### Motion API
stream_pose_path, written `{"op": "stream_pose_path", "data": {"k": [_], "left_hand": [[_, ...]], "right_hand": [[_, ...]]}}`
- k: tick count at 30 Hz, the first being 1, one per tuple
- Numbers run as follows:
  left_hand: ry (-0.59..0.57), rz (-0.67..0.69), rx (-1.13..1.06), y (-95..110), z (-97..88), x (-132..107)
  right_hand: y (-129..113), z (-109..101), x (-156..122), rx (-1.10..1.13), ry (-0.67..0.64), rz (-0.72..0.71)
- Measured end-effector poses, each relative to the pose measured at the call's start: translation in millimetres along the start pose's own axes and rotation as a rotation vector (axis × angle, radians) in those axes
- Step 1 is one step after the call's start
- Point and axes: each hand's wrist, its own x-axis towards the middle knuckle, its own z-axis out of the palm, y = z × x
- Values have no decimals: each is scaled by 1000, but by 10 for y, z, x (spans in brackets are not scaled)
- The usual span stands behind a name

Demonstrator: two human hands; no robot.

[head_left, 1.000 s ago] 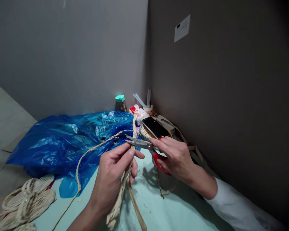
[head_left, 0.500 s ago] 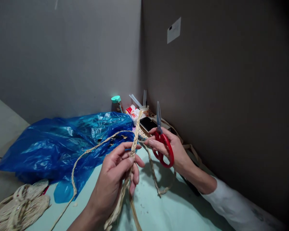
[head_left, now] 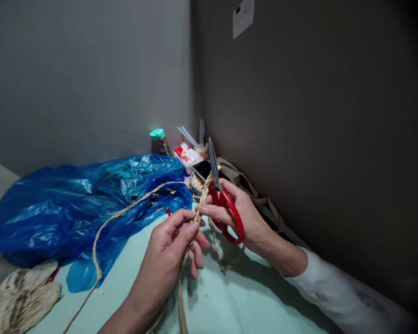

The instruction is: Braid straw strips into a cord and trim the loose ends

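Note:
My left hand (head_left: 172, 250) pinches a tan braided straw cord (head_left: 204, 197) between thumb and fingers, and loose flat strands hang down below the palm. My right hand (head_left: 235, 213) holds red-handled scissors (head_left: 226, 208) with the closed blades pointing up. Its fingertips also touch the braid just above my left hand. The braid's long tail (head_left: 125, 215) loops leftward over the blue plastic and down to the table's front edge.
A crumpled blue plastic bag (head_left: 73, 204) covers the left of the pale green table (head_left: 251, 301). A coil of braided cord (head_left: 17, 297) lies at the lower left. In the corner stand a green-capped bottle (head_left: 156, 141), a phone (head_left: 202, 169) on a small basket, packets and a cup.
The scissors swung from lying level at the braid to blades pointing up. My right hand then came closer to the braid and now touches it. My left hand kept its pinch.

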Motion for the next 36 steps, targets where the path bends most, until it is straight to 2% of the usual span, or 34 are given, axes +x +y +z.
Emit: {"op": "stream_pose_path", "data": {"k": [5, 9, 14, 19, 27, 30, 36], "left_hand": [[29, -39, 73, -55, -14, 23], [-25, -79, 26, -83, -2, 43], [-46, -35, -48, -42, 24, 65], [-17, -89, -69, -20, -9, 85], [-31, -100, -36, -78, -42, 74], [-24, -76, -73, -78, -44, 101], [-36, 24, -65, -58, -106, 160]], "right_hand": [[-24, -29, 32, 49, 112, -37], [-43, -74, 70, 110, 144, -53], [15, -45, 50, 111, 101, 5], [79, -7, 25, 76, -7, 66], [43, -97, 86, 30, 117, -4], [53, -91, 66, 27, 85, -27], [98, -53, 0, 40, -71, -20]]}}
